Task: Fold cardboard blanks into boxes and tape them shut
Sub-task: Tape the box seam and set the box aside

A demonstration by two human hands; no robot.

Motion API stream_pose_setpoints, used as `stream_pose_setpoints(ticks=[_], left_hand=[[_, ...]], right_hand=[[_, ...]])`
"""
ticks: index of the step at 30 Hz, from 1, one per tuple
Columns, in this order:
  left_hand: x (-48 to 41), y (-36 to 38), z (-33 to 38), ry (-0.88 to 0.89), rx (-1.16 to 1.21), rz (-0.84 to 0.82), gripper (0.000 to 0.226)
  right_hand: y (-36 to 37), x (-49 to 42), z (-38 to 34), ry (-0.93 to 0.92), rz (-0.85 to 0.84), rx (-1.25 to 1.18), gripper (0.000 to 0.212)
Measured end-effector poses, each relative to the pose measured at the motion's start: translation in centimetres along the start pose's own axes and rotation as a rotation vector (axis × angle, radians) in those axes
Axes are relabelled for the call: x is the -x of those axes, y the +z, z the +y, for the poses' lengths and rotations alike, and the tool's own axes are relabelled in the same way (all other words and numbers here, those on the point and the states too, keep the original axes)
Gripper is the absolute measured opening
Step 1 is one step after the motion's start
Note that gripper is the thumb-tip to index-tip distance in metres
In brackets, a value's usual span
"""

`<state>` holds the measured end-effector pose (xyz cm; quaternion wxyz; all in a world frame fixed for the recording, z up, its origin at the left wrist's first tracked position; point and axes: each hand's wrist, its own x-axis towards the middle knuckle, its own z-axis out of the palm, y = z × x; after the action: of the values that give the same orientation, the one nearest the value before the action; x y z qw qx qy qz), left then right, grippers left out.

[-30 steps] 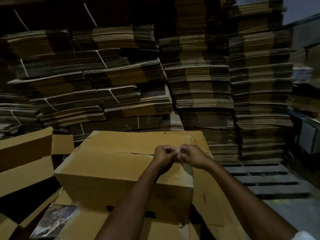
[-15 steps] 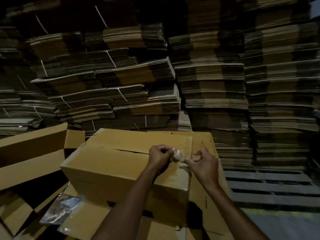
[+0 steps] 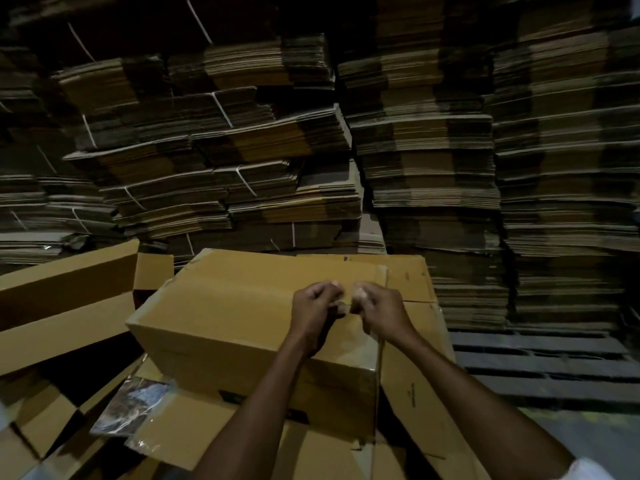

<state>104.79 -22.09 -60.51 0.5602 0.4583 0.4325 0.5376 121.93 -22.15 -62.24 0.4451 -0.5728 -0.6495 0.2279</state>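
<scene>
Stacked corrugated blanks (image 3: 277, 150) behind smooth rectangular box (image 3: 225, 306)

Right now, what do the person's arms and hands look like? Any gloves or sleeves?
No gloves: the left hand and right hand are bare, with no watch or ring showing. Both forearms are uncovered. A bit of white sleeve shows high on the right arm.
</scene>
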Motion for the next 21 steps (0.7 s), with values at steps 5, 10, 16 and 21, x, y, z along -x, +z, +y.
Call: stream_pose_setpoints(ticks=[5,10,16,21], left_hand=[[2.4,-2.2,-0.9,0.492,-0.785,-0.039,0.037],[4.3,-5.0,-5.0,0.928,-1.437,-0.296,0.089],[0.5,-9.5,-4.4,1.088,-1.514,-0.576,0.091],[-1.1,-12.8,-2.5,0.848,-1.498,-0.578,0.066]], right_hand=[[-2.1,-1.4,-0.6,0.351,0.104,-0.443,0.021],[-3.0,-1.9,-0.2,0.315,0.057,-0.466,0.019],[-6.1,-2.0,-2.2,0.022,-0.546,0.136,0.021],[-3.2,0.1,-4.4,-0.241,-0.803,0.675,0.052]])
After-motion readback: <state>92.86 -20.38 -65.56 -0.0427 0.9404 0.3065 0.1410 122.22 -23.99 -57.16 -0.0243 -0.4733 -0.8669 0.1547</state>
